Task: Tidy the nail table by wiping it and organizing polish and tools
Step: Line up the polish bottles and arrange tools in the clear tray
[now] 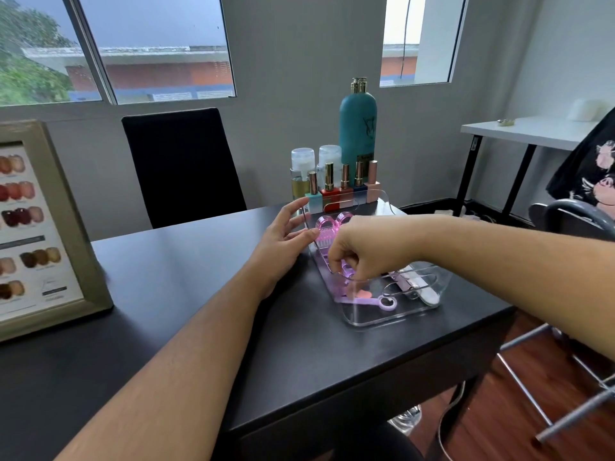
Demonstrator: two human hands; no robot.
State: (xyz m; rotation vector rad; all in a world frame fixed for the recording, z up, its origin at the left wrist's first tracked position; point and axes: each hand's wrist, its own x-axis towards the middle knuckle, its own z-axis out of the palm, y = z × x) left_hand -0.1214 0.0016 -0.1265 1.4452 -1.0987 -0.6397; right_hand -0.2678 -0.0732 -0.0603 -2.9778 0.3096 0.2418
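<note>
A clear plastic tray (396, 319) sits near the right edge of the black nail table (186, 294). It holds a pink nail brush (327, 227), purple toe separators, a lilac tool with a ring end (387, 303), metal clippers and a white file (429, 292). My right hand (362, 251) reaches down into the tray, its fingers pinched on a purple toe separator (344, 269). Resting with spread fingers, my left hand (283, 236) touches the tray's left rim. Several polish bottles (342, 189) stand in a row behind the tray.
A tall teal bottle (357, 128) and two clear pump bottles (303, 173) stand at the table's back edge. A framed nail colour chart (36, 227) leans at the left. A black chair (183, 168) faces me. A white side table (529, 131) and a stool stand at the right.
</note>
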